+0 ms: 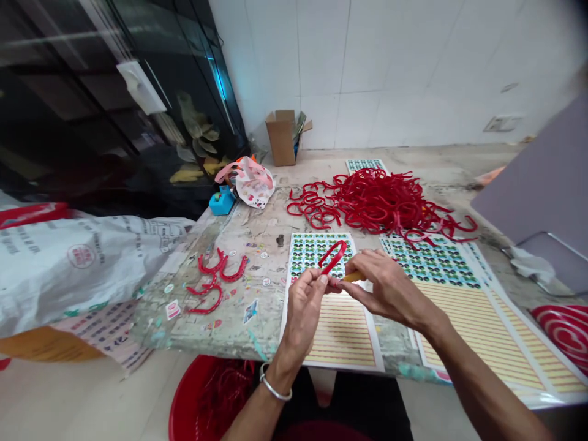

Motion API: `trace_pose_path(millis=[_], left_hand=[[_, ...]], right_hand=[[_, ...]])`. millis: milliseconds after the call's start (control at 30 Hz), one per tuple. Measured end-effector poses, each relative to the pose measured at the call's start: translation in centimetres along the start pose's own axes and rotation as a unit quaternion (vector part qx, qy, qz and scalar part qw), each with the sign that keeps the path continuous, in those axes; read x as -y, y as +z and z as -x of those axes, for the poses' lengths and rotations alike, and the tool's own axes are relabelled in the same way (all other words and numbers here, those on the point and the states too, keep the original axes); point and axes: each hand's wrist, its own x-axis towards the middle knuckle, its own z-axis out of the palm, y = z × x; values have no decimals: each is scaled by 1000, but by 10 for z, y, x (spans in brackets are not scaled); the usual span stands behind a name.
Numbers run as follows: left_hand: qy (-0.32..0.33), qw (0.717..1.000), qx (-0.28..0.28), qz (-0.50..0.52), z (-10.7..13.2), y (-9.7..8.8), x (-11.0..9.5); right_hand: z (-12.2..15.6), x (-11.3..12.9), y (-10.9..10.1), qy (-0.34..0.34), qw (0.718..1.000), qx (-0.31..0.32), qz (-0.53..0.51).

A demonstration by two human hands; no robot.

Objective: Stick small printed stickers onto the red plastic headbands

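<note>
My left hand [307, 304] pinches a red curved plastic strip [339, 257] near its lower end. The strip bends into a hook shape and rises above the fingers. From the right, my right hand [383, 283] closes in at the same end of the strip. Something yellow-orange [353, 277] shows at its fingertips; whether it is a tool or a finger cover I cannot tell. Below both hands lies a printed sheet [342, 331] with rows of blue-green pictures above and narrow yellow strips beneath.
A big heap of red curved strips [381, 199] lies at the back. Several dotted ones [209, 300] are at left. More printed sheets [452, 312] overlap at right. A blue tape dispenser [222, 201], plastic bag [256, 184], cardboard box [280, 141] and red tub [177, 398] stand around.
</note>
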Motion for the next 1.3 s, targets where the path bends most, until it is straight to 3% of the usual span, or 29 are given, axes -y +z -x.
trace_pose_path(millis=[100, 167, 267, 400, 467, 533, 600, 667, 733, 767, 900, 967, 1033, 1200, 1300], left_hand=[[0, 1000, -14, 9, 0, 0, 4], [-3, 999, -23, 28, -2, 0, 5], [-4, 997, -46, 68, -4, 2, 5], [-15, 990, -43, 135, -7, 4, 2], [-23, 985, -36, 167, -7, 6, 1], [-29, 981, -40, 190, -7, 7, 0], [-37, 978, -41, 203, -7, 8, -1], [-50, 976, -37, 210, -5, 8, 1], [-58, 974, -36, 215, -4, 8, 2], [-59, 974, -37, 216, -3, 9, 3], [-68, 976, -27, 204, 2, 14, 6], [-74, 979, -21, 191, 4, 16, 7], [-74, 981, -20, 180, 6, 17, 9], [-71, 983, -41, 167, 9, 13, 21], [-95, 981, -56, 159, 11, 13, 31]], right_hand=[[4, 0, 3, 47, 994, -51, 87], [10, 0, 5, 92, 989, -79, 89], [27, 4, 15, 178, 980, -90, -29], [58, 17, 51, 317, 912, -56, -254], [71, 22, 74, 319, 905, -58, -276], [79, 22, 93, 291, 924, -79, -236], [81, 19, 101, 262, 939, -97, -201], [80, 17, 99, 257, 934, -115, -220], [74, 18, 90, 287, 896, -119, -316], [70, 19, 85, 310, 861, -115, -386], [53, 27, 70, 364, 677, -123, -627], [47, 28, 69, 367, 636, -161, -660], [44, 27, 69, 370, 645, -202, -637], [46, 25, 58, 364, 779, -244, -448], [49, 21, 47, 353, 818, -253, -377]])
